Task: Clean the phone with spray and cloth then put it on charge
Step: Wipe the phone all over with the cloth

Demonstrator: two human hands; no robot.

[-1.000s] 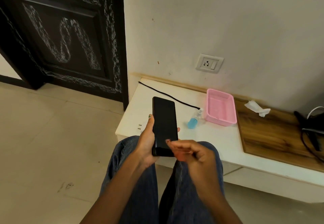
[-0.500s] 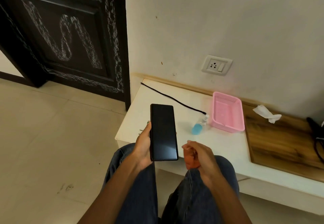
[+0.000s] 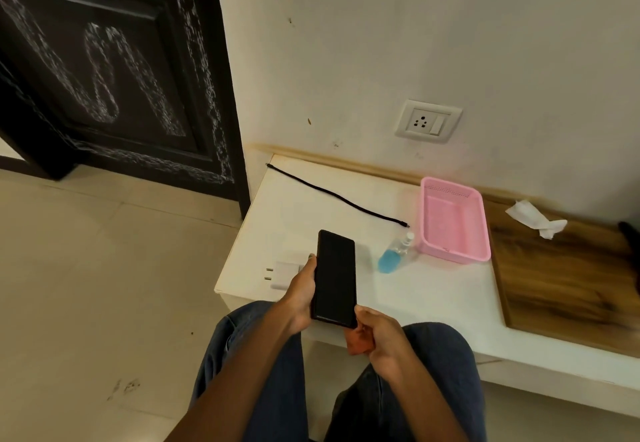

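Note:
A black phone [image 3: 335, 277] with a dark screen is held upright over the white ledge's front edge by my left hand [image 3: 300, 294], which grips its left side. My right hand [image 3: 382, 337] is curled round an orange-red cloth [image 3: 358, 342] just below the phone's lower right corner. A small spray bottle [image 3: 394, 254] with blue liquid lies on the white ledge [image 3: 433, 289]. A black charging cable [image 3: 336, 195] runs across the ledge. A white charger plug [image 3: 282, 273] lies left of the phone. The wall socket [image 3: 427, 121] is above.
A pink plastic basket [image 3: 453, 221] stands right of the bottle. A crumpled white tissue [image 3: 535, 218] lies on the wooden section [image 3: 561, 275]. A dark door [image 3: 114, 71] is at the left, and my jeans-clad knees are below the ledge.
My right hand drew back from the phone's screen, then came up again to its lower right corner with the cloth. The left hand keeps holding the phone.

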